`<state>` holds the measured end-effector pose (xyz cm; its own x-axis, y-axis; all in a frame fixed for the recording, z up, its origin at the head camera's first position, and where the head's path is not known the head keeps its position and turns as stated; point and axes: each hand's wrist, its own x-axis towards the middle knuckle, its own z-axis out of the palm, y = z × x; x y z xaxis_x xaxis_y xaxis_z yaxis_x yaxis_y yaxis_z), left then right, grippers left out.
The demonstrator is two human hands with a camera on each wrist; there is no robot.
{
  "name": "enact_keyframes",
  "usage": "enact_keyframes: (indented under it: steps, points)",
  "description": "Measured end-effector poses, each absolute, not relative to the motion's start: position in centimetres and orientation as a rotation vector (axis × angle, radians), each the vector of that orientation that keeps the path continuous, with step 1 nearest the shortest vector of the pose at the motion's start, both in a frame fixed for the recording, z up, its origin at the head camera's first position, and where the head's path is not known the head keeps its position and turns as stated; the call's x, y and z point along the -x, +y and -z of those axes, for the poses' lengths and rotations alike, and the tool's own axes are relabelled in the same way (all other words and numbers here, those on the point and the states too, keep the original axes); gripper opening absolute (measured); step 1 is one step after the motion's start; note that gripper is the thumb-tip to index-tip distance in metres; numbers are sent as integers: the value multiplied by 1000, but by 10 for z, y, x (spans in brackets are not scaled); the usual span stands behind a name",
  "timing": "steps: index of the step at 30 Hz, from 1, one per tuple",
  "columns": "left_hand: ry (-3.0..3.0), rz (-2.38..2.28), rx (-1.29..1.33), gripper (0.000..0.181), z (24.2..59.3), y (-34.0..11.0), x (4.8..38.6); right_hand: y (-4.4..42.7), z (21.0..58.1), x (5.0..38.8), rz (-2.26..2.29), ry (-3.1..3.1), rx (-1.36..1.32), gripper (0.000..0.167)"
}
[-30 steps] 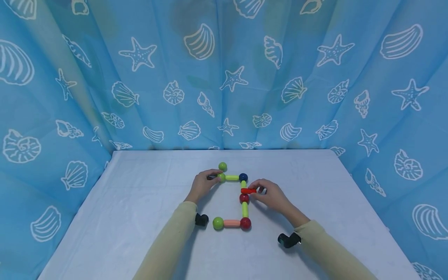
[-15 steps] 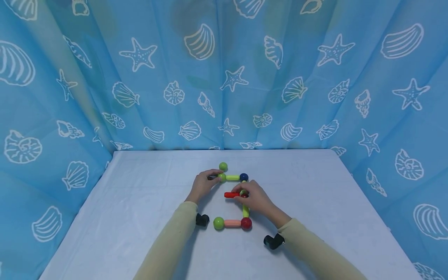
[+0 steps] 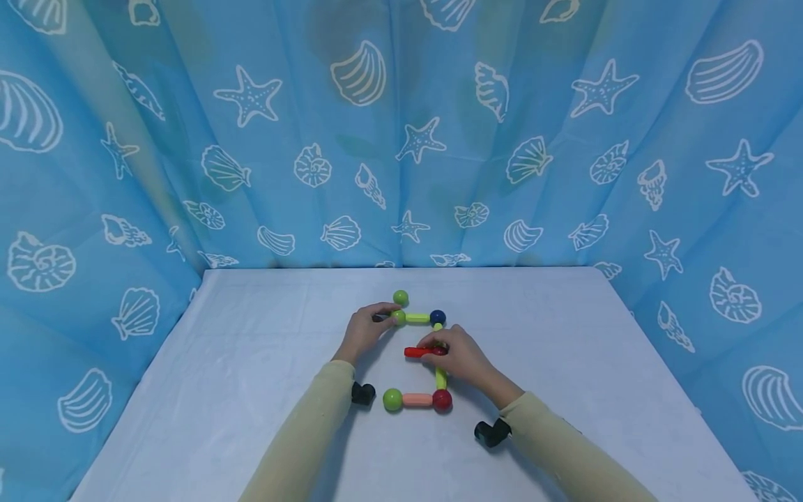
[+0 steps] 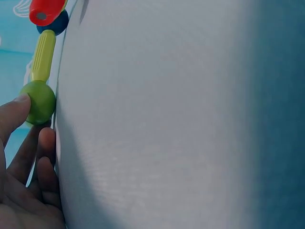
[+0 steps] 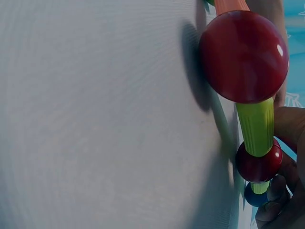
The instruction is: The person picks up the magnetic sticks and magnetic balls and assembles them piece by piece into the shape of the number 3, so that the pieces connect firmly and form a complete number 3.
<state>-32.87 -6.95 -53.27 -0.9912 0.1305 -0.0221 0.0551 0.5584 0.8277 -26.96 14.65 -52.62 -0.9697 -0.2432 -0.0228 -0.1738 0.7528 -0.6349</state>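
A flat chain of toy balls and rods lies on the white table. My left hand (image 3: 365, 333) pinches the green ball (image 3: 398, 318) at its far left end between thumb and finger, also seen as the green ball (image 4: 42, 102) in the left wrist view. A yellow-green rod (image 3: 417, 318) links that ball to a dark blue ball (image 3: 438, 317). My right hand (image 3: 463, 359) holds a red rod (image 3: 414, 352), pointing left, its right end at the middle red ball (image 5: 259, 162). Fingers partly hide that joint; whether they touch is unclear.
Nearer me, a yellow-green rod (image 3: 441, 378) leads to another red ball (image 3: 442, 399), then a pink rod (image 3: 417, 400) and a green ball (image 3: 392, 399). A loose-looking green ball (image 3: 401, 298) sits just beyond my left fingers. A blue shell-patterned curtain (image 3: 401, 139) hangs behind.
My right hand has carried the red rod leftward across the chain, then slightly back right, bringing its right end to the middle red ball. The left hand keeps its grip.
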Motion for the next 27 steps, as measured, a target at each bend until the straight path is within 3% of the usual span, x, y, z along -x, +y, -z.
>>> enact_keyframes:
  steps: [27]
  points:
    - [2698, -1444, -186, 29, 533, -71, 328, 175, 532, 261, 1226, 2811, 333, 20]
